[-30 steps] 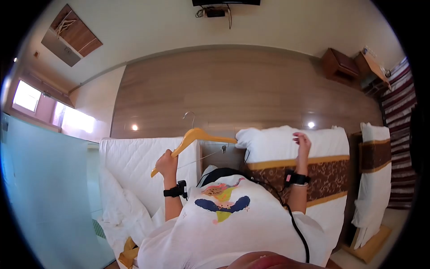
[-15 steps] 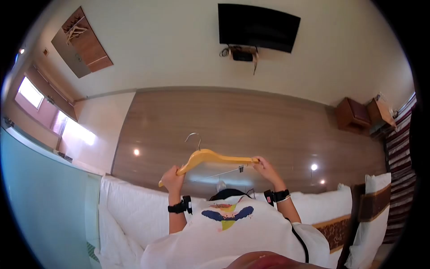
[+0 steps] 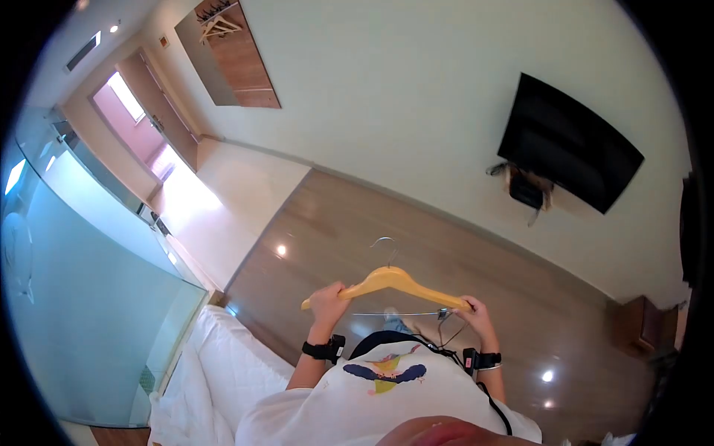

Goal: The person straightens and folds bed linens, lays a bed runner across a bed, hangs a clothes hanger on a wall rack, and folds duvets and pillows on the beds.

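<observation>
In front of my body I hold a yellow wooden clothes hanger (image 3: 394, 279), its metal hook pointing away from me. My left hand (image 3: 328, 302) is closed around one arm of it, with the tip poking out past the fist. At the opposite end, my right hand (image 3: 473, 313) grips the other tip between thumb and fingers. Below the wood runs a thin metal bar with a clip (image 3: 443, 314) near my right hand. Each wrist wears a black strap with a small box. No garment hangs on the hanger.
A wall panel (image 3: 236, 56) at upper left carries hooks and several hangers. Left stand an open door (image 3: 158, 111) and a glass partition (image 3: 82, 297). A white bed (image 3: 238, 357) lies beside me. The television (image 3: 569, 141) and a brown stool (image 3: 641, 327) are to the right.
My view has turned left, bringing the door and hook panel closer to the middle and shifting the television right. Both hands still hold the hanger, now slightly further right in view.
</observation>
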{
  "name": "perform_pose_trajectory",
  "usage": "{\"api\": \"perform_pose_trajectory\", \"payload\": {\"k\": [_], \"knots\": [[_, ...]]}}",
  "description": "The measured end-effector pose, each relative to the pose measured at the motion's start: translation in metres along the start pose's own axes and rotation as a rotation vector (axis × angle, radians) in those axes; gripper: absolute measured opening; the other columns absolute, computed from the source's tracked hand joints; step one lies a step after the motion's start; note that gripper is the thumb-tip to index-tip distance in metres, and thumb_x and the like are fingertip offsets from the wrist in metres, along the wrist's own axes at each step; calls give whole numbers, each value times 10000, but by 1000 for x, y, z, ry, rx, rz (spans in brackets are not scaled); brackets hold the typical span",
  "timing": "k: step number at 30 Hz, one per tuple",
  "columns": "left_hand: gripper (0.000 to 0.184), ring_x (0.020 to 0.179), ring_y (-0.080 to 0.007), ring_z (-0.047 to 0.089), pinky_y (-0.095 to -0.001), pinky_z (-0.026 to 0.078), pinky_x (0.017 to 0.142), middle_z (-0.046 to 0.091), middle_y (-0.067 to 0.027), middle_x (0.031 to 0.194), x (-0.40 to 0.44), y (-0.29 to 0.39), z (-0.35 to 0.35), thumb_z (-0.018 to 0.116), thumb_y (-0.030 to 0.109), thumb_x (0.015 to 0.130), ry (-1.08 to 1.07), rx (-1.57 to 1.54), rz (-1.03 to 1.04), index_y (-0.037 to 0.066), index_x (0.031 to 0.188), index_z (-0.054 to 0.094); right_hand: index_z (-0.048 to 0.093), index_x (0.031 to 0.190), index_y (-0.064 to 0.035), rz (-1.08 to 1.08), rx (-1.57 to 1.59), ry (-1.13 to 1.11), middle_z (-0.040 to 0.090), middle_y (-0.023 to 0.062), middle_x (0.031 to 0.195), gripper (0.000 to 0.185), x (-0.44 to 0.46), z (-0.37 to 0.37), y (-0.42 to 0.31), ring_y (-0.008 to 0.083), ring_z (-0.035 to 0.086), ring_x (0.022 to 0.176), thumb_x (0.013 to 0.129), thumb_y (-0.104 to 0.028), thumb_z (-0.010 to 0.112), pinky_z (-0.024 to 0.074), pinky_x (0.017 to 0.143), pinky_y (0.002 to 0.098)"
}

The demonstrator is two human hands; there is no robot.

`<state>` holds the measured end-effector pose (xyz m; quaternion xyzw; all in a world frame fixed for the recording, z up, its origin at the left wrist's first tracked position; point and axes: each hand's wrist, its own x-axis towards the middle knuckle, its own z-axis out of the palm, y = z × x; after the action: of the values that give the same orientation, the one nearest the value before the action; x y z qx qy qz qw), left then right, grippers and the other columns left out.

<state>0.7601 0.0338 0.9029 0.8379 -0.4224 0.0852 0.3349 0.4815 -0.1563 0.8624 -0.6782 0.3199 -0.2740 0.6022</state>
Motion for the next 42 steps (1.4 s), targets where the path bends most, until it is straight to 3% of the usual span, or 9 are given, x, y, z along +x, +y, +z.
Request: {"api": "perform_pose_trajectory", "payload": {"k": [5, 10, 12, 16, 20, 23, 29, 35, 42], "knots": [[232, 508, -280, 496, -341, 382, 461, 499, -105, 530, 107, -36, 7, 608, 269, 632, -16, 67, -114, 64, 593, 506, 543, 823, -9, -22, -132, -224, 548, 18, 699, 240, 167, 33, -40, 83, 486, 618, 642, -137, 636, 395, 572, 222], [366, 810, -247, 492, -301, 390, 700, 502, -126, 858, 182, -106, 24, 541, 285, 724, 136, -328, -248, 18, 956, 447, 555, 793, -20, -171, -137, -287, 533, 18, 619, 259, 308, 93, -65, 72, 454, 541, 613, -172, 662, 382, 517, 217], [413, 950, -242, 401, -318, 311, 822, 423, -131, 994, 211, -138, 19, 512, 263, 751, 151, -203, -238, 4, 1041, 373, 559, 795, -29, -247, -227, -272, 534, 24, 612, 262, 355, 122, -76, 76, 449, 525, 613, -188, 663, 377, 504, 217], [370, 1004, -252, 367, -343, 293, 846, 393, -155, 1050, 251, -230, 22, 486, 189, 767, 221, -188, -462, -15, 1052, 368, 566, 788, -45, -345, -456, -253, 520, 27, 570, 255, 429, 171, -99, 87, 431, 485, 621, -214, 658, 358, 469, 217], [417, 1016, -276, 350, -357, 288, 855, 360, -168, 1082, 324, -320, 26, 516, 150, 740, 258, -113, -362, -19, 1076, 337, 565, 781, -38, -316, -454, -182, 510, 23, 547, 264, 518, 221, -101, 83, 413, 466, 616, -219, 663, 347, 454, 221], [588, 1049, -326, 304, -390, 260, 882, 319, -175, 1121, 387, -346, 18, 603, 75, 615, 199, -76, -254, 2, 1113, 299, 564, 781, -34, -302, -350, -79, 507, 25, 547, 255, 566, 256, -113, 78, 408, 467, 623, -210, 658, 341, 454, 215], [683, 1119, -318, 222, -424, 191, 916, 258, -151, 1205, 525, -364, 16, 615, 70, 581, 88, 54, -84, 46, 1162, 256, 563, 786, -17, -253, -148, -34, 519, 5, 567, 208, 648, 314, -144, 51, 444, 508, 650, -156, 635, 371, 495, 190], [627, 1162, -294, 173, -416, 160, 928, 241, -84, 1245, 684, -438, 17, 575, 67, 623, 84, 219, 136, 65, 1165, 261, 549, 758, 26, -278, 57, 41, 503, -4, 578, 167, 766, 366, -131, 65, 461, 528, 657, -90, 615, 380, 499, 189], [573, 1152, -281, 216, -396, 166, 929, 297, -77, 1223, 838, -510, -31, 576, 103, 651, 272, 277, 226, 65, 1146, 289, 549, 763, -3, -313, 226, 47, 504, -3, 577, 151, 888, 426, -219, 43, 437, 509, 654, -97, 596, 288, 431, 162]]}}
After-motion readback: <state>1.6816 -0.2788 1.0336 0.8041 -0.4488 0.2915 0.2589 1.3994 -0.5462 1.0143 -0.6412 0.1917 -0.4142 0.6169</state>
